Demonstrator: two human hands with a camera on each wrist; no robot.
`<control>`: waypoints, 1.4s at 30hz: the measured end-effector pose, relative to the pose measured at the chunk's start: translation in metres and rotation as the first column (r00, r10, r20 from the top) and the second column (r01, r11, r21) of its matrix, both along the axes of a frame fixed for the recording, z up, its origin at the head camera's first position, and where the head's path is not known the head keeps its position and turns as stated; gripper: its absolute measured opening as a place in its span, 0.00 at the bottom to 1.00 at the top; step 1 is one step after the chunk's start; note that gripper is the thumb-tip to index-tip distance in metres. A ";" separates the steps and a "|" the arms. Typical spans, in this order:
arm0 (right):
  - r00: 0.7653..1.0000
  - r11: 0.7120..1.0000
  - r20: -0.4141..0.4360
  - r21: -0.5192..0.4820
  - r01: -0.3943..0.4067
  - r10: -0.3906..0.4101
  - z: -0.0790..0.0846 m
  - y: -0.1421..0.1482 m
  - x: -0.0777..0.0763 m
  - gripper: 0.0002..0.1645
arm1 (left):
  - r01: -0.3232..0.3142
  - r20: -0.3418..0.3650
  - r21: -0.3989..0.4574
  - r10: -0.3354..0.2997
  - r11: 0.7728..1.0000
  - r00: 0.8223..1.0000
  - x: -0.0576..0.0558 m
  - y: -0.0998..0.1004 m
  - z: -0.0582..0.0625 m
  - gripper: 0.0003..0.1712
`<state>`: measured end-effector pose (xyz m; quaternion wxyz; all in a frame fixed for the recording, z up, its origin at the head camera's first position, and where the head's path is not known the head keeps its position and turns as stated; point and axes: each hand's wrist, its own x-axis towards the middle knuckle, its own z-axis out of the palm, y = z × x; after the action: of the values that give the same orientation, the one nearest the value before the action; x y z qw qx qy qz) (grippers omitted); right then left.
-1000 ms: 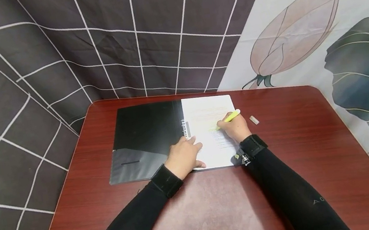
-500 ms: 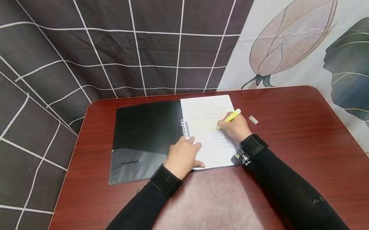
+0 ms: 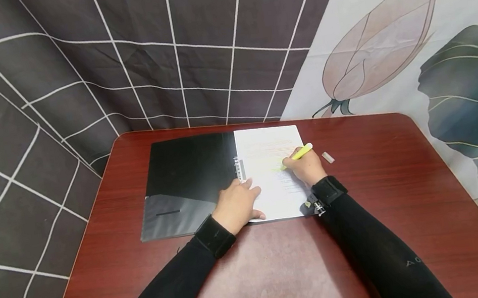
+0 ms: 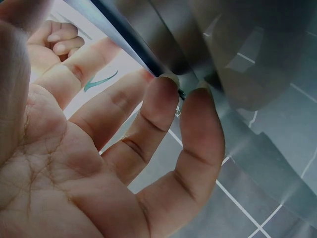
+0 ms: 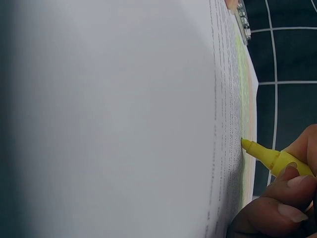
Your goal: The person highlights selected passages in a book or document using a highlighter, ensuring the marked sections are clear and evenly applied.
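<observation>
A yellow highlighter [image 3: 302, 151] is pinched in my right hand [image 3: 307, 166], its tip on the printed lines of a white sheet [image 3: 274, 200]. In the right wrist view the highlighter [image 5: 275, 159] meets the page [image 5: 124, 119] beside green-yellow and orange marked lines. The sheet lies on the right side of an open black binder [image 3: 192, 160], whose metal ring clip [image 3: 238, 167] shows at the spine. My left hand [image 3: 235, 203] rests with spread fingers across the spine and the sheet's lower left. Slightly bent fingers of that hand [image 4: 74, 173] hold nothing in the left wrist view.
A small whitish block [image 3: 328, 157], possibly an eraser, lies on the red-brown table [image 3: 391, 188] right of the binder. A clear pocket [image 3: 175, 214] covers the binder's lower left. Dark gridded cloth [image 3: 206, 46] hangs behind and to the left.
The head view has shifted slightly. The highlighter tip has crept a tiny bit to the right along the page, while the left hand and binder stay put.
</observation>
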<state>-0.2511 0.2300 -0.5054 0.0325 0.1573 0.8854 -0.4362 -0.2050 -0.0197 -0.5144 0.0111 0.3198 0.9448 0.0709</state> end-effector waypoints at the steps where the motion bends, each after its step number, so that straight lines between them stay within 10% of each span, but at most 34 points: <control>1: 1.000 1.000 0.003 -0.001 0.004 -0.004 -0.004 0.003 -0.002 0.10 | 0.003 -0.009 -0.004 -0.003 1.000 1.000 -0.001 0.000 -0.005 0.42; 6: 1.000 1.000 0.012 0.014 0.007 -0.007 -0.018 0.012 -0.011 0.11 | 0.001 -0.027 0.004 -0.001 1.000 1.000 -0.006 0.001 -0.019 0.43; 20: 1.000 1.000 -0.005 -0.001 0.011 -0.011 0.008 -0.001 0.006 0.09 | -0.001 -0.004 0.002 0.001 1.000 1.000 -0.016 0.002 -0.039 0.47; 42: 1.000 1.000 0.002 -0.020 0.020 -0.020 -0.002 0.007 -0.001 0.10 | -0.013 0.041 0.020 0.013 1.000 0.999 -0.012 0.003 -0.025 0.45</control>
<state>-0.2520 0.2367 -0.5075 0.0308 0.1661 0.8793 -0.4454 -0.2166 -0.0170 -0.5395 0.0269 0.3123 0.9456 0.0870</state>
